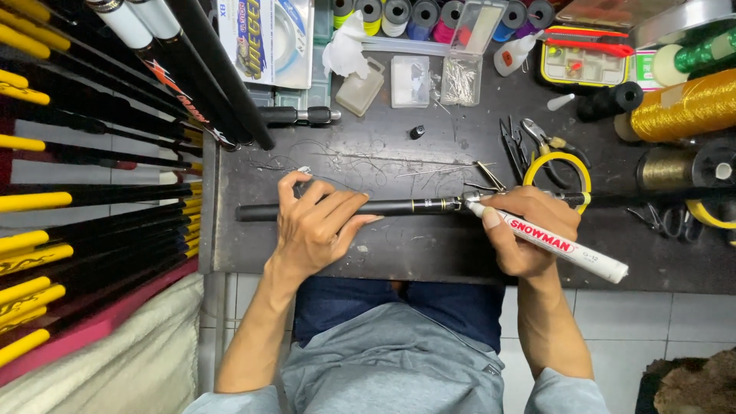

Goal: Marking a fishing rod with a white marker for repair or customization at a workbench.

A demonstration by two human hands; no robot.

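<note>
A black fishing rod section [399, 206] with thin gold bands lies across the dark worktable [429, 249] in front of me. My left hand [318, 222] rests over the rod, fingers curled around it near its left part. My right hand [529, 230] grips a white paint marker [560, 244], its tip touching the rod at a metal guide [469, 199] close to the gold bands. The marker's body slants down to the right past my palm.
Black and yellow rods [84, 199] fill a rack on the left. Thread spools [429, 15], clear plastic boxes [410, 80], a small glue bottle [512, 55], pliers and scissors [529, 142], gold thread cones [686, 107] and a yellow tackle box [583, 61] crowd the table's back and right.
</note>
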